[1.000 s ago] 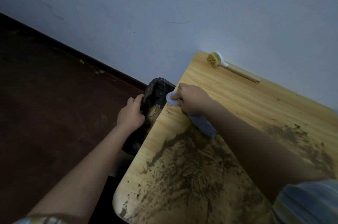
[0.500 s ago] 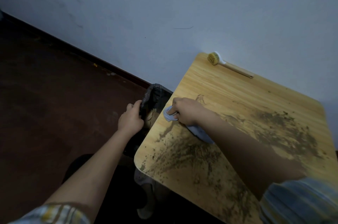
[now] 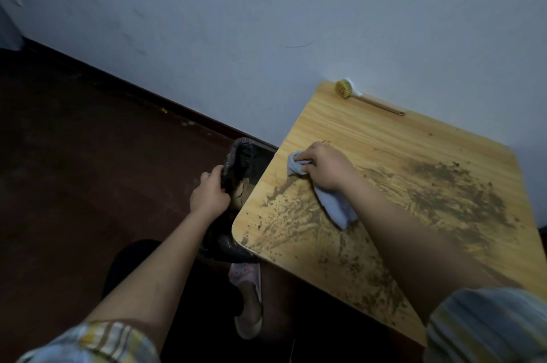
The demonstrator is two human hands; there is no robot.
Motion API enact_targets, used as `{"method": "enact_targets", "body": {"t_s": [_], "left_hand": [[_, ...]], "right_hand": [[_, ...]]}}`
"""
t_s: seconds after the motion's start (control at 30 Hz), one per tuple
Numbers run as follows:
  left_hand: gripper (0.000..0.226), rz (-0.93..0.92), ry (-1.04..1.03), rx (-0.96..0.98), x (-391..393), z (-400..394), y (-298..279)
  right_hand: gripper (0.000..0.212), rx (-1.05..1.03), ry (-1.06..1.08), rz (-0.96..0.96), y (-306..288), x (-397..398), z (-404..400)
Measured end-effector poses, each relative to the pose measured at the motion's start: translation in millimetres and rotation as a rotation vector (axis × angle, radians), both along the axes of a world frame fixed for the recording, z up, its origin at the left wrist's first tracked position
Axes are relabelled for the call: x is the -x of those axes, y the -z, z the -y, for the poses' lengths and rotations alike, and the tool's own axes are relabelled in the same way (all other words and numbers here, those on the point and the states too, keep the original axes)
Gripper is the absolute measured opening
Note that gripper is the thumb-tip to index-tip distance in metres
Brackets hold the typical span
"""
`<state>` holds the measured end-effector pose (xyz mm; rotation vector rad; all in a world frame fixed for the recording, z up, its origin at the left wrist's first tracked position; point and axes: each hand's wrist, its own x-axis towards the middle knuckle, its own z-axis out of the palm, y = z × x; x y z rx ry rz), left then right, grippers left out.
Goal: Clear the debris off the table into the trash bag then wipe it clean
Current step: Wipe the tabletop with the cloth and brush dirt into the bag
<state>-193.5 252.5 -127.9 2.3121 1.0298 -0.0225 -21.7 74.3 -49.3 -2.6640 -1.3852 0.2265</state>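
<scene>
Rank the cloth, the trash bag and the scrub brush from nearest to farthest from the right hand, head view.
1. Cloth: held in the right hand on the table.
2. Trash bag: off the table's left edge, held by the left hand.
3. Scrub brush: far corner, by the wall.

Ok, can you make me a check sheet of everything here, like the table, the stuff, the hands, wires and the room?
Surface: wooden table, smeared with brown dirt across the middle and near edge.
Job's things: blue cloth on the table; black trash bag held open at the table's edge.
Clutter: brush lying at the far edge by the wall.
Grips: left hand holds the bag's rim; right hand grips the cloth.
Cables: nothing seen.
Surroundings: pale wall, dark floor, slipper below the table.
</scene>
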Motion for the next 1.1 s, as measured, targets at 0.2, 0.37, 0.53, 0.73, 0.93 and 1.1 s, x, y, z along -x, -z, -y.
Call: {"method": "enact_targets", "body": {"t_s": [0.2, 0.37, 0.53, 0.73, 0.93, 1.1], "left_hand": [[0.058, 0.014, -0.006, 0.011, -7, -2, 3], [0.059, 0.004, -0.014, 0.020, -17, -8, 11], [0.060, 0.007, 0.001, 0.009, -26, -16, 22], [0.064, -0.022, 0.010, -0.006, -31, -27, 34], [0.064, -0.010, 0.023, 0.001, -32, -30, 38], [0.062, 0.012, 0.023, 0.002, -29, -24, 37]], "right_hand": [[0.028, -0.008, 0.163, 0.031, 3, -24, 15], [0.019, -0.006, 0.297, 0.030, 5, -55, 15], [0.021, -0.019, 0.443, -0.026, 11, -87, 4], [0.026, 0.123, 0.514, -0.100, 20, -112, -12], [0.034, 0.237, 0.325, -0.095, 23, -103, -18], [0.034, 0.220, 0.180, -0.143, 29, -75, -17]]}}
